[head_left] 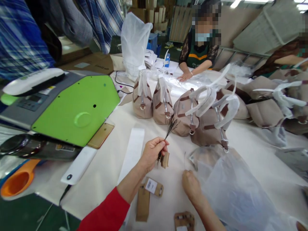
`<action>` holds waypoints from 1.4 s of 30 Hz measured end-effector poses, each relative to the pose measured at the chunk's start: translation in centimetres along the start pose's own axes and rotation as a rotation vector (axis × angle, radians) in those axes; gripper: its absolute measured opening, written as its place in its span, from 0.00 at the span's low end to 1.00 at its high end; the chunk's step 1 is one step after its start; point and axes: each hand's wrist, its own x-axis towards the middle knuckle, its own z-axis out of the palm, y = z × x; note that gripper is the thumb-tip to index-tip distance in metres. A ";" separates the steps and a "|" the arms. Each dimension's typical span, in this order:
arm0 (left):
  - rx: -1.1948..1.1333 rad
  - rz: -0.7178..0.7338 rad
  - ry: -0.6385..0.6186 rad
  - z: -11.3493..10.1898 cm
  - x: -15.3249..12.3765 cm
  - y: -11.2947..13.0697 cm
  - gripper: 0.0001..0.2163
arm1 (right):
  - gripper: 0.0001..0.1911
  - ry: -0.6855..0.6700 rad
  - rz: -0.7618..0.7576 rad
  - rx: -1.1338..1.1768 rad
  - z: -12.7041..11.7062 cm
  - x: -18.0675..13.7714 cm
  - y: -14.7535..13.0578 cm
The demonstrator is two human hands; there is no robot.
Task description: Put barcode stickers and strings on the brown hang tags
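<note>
Holding the cords in a light, firm pinch mattered most, I judged from my end: the left hand had thumb and fingers closed on them, the loose tips fanned upward over the middle of the table, near the bags. A grip nearer the tips would have splayed them less, and parting them at the fan seemed the surest way to avoid a snag. The right hand, nearer the table's near edge and beside the plastic, was curled in; a faint strand rose just above it, too thin for me to tell whether the fingers held it. Partly covered by the left hand was a brown card, and I could not make out whether it was joined to the cords. Two tags lay toward the table's near edge, their print unreadable; that edge itself was out of view.
</note>
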 end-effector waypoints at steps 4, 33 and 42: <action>-0.015 0.004 0.013 -0.3 0.1 -0.2 0.08 | 0.09 -0.049 -0.143 -0.023 0.1 -0.4 -0.4; 0.049 -0.052 -0.050 -1.6 -1.5 0.1 0.11 | 0.12 0.673 -0.776 0.081 4.9 -4.8 -0.4; 0.240 -0.037 -0.127 -0.2 -2.5 -0.3 0.12 | 0.04 0.793 -0.630 0.171 -4.8 -5.3 1.1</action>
